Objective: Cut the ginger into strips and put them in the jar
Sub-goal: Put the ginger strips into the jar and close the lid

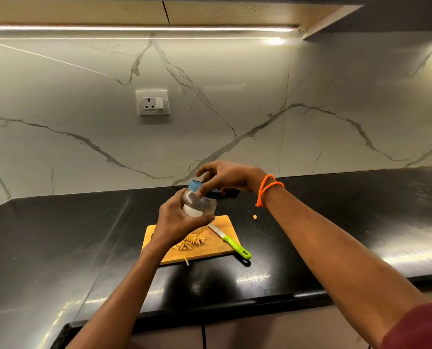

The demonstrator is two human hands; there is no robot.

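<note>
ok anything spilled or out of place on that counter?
Two strays. One ginger strip hangs off the near edge of the cutting board, apart from the main pile. A small yellowish scrap, likely ginger, lies on the black counter right of the board. Otherwise nothing stands out.

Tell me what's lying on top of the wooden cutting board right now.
On the cutting board lie a pile of ginger strips and a green-handled knife, its handle overhanging the edge. The left hand holding the jar covers the board's back left part.
</note>
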